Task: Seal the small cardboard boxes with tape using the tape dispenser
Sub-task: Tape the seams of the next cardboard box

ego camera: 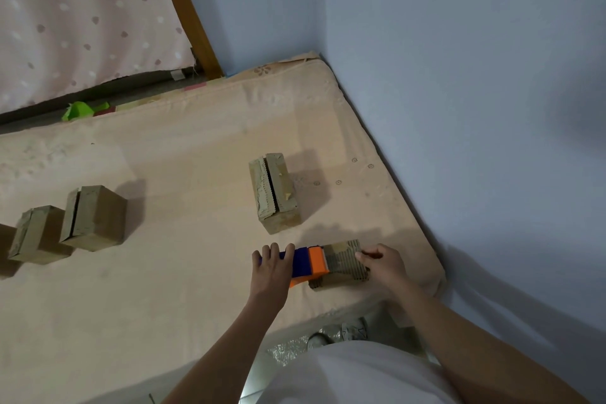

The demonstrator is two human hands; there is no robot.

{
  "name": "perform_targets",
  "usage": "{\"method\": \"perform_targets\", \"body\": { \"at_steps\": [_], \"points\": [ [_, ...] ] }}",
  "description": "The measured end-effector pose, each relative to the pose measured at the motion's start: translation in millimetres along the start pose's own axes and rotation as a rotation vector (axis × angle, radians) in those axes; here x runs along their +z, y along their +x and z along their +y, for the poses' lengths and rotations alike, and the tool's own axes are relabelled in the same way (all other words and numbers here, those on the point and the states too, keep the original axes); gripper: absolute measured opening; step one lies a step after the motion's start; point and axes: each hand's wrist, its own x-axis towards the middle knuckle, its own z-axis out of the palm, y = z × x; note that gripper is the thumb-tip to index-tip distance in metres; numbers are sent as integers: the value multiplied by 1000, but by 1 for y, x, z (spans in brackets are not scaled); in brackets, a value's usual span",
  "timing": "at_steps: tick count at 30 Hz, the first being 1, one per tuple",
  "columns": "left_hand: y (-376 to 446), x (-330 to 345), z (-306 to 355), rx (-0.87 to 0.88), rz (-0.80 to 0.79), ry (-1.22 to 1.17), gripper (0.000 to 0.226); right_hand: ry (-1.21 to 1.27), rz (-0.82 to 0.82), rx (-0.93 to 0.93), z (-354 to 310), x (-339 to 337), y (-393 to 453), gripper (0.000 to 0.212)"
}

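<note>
L hand (271, 267) grips tape dispenser (306, 264) | R hand (382, 264) pinches cardboard box (344, 264) edge | dispenser on box top

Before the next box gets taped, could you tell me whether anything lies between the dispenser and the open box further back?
Nothing visible does. The tape dispenser, held by the left hand, sits on the near box; only bare mattress separates it from the open box.

bare forearms, white shirt (354, 374), grey shoes (352, 330).
</note>
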Motion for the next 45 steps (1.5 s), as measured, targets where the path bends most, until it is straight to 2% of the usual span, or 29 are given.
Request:
{"method": "perform_targets", "body": {
  "at_steps": [12,16,19,21,23,25,27,29,33,37,45],
  "points": [
    [0,-1,-1,1,-2,-1,78,36,30,87,-7,3,1,17],
    [0,-1,0,10,-5,1,79,-56,63,39,-14,3,-3,18],
    [1,-1,-1,14,2,0,78,-277,160,-74,-25,11,-18,15],
    [0,0,-1,19,10,7,78,-524,235,-280,-29,19,-31,17],
    [0,0,0,22,18,18,77,-709,152,-550,-30,27,-41,29],
    [0,-1,1,23,29,25,76,-839,-53,-690,-27,31,-44,42],
    [0,-1,1,25,30,31,76,-938,-194,-679,-20,30,-40,50],
    [0,-2,1,22,33,33,76,-1013,-219,-679,-11,30,-37,52],
    [-3,-2,2,15,30,29,76,-1126,-139,-774,0,34,-38,56],
    [-2,-2,2,1,20,25,78,-1149,-155,-801,-4,33,-36,56],
    [2,-9,-1,12,27,53,74,-1207,-75,-889,3,37,-33,61]
  ]
}}
